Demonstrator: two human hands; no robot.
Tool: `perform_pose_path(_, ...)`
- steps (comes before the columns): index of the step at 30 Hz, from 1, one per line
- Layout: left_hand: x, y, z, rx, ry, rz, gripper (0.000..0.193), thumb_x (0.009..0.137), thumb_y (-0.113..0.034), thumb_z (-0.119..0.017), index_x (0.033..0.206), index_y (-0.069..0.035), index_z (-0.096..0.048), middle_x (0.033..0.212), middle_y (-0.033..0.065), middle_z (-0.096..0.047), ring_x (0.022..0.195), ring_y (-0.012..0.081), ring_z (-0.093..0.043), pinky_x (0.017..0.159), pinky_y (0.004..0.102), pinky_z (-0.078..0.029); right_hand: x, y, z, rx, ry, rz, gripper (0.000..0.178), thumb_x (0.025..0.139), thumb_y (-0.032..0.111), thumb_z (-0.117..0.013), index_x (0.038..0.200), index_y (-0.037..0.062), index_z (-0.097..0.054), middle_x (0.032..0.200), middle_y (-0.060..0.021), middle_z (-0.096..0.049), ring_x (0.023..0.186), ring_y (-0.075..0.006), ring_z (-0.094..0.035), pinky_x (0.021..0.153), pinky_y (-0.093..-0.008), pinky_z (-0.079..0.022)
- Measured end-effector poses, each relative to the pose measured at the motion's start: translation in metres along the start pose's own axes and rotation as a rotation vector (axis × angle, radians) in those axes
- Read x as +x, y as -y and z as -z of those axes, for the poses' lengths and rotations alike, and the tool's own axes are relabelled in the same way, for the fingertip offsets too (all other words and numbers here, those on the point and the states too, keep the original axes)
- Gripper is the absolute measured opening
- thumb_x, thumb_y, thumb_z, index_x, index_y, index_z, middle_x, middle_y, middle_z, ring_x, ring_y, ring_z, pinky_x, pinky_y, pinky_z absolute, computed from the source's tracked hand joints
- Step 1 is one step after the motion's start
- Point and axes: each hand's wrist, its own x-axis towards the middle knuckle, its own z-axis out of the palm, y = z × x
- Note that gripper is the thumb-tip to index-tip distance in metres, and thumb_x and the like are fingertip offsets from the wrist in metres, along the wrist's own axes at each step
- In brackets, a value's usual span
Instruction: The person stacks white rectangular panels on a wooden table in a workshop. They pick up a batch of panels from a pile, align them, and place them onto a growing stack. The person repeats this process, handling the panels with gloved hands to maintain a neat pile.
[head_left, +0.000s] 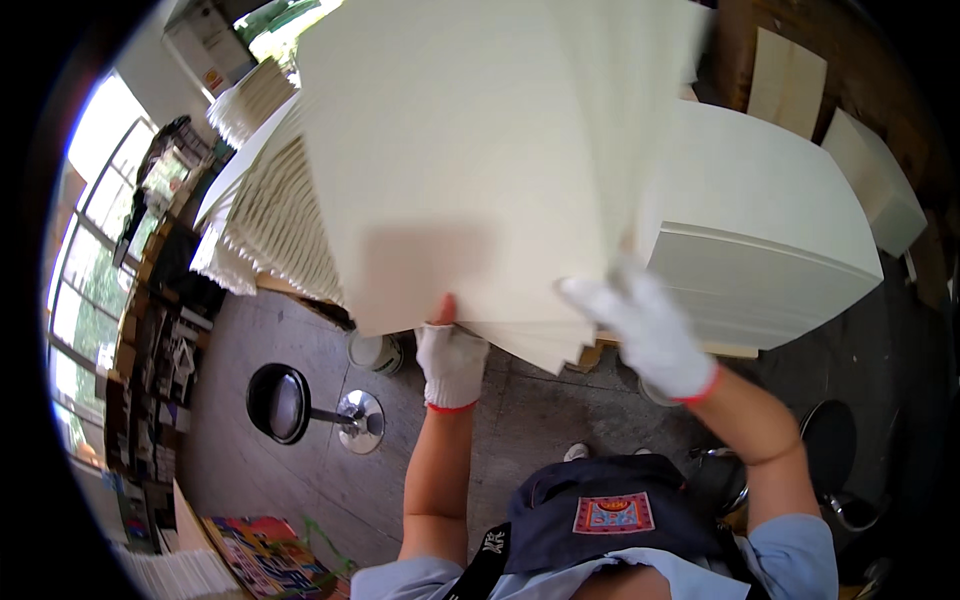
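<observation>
Large off-white sheets [450, 150], slightly fanned out at the right and lower edges, are held up in front of me. My left hand [452, 365], in a white glove with a red cuff, grips their lower edge; its bare thumb lies on the front sheet. My right hand [655, 335], gloved the same way, is at their lower right edge. Motion smears it, and its grip cannot be made out. Behind the sheets, to the left, stands a stack of sheets with wavy edges [285, 225]. On the right is a tall, even white stack [770, 270].
A black-seated stool [280, 403] with a chrome base stands at left on the grey floor [330, 490]. A bucket [375, 352] sits below the wavy stack. Another dark stool [828, 445] is at right. Cluttered shelves [150, 370] line the windows. A smaller white stack [875, 180] stands far right.
</observation>
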Motion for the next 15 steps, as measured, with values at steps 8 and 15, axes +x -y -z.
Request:
perform_pose_path(8,0.07,0.03,0.127,0.179,-0.329,-0.07,0.045,0.098,0.005,-0.065,0.139,-0.008,-0.054,0.133,0.009,-0.063,0.121,0.0242,-0.065,0.101,0.0421,-0.059,0.073,-0.173,-0.063,0.034,-0.059,-0.56,0.06,0.095,0.058,-0.069,0.11,-0.0008,-0.068,0.096,-0.002,-0.064,0.077,-0.0117,-0.053,0.07,-0.0287,-0.045)
perform_pose_path(15,0.073,0.089,0.206,0.213,-0.549,0.239,0.043,0.095,0.006,-0.068,0.133,-0.01,-0.057,0.125,0.0087,-0.066,0.114,0.0268,-0.069,0.096,0.0492,-0.062,0.045,-0.308,-0.084,0.303,-0.469,-0.719,0.047,0.094,0.05,-0.073,0.097,0.0037,-0.064,0.08,0.004,-0.054,0.071,-0.0089,-0.047,0.06,-0.0305,-0.036)
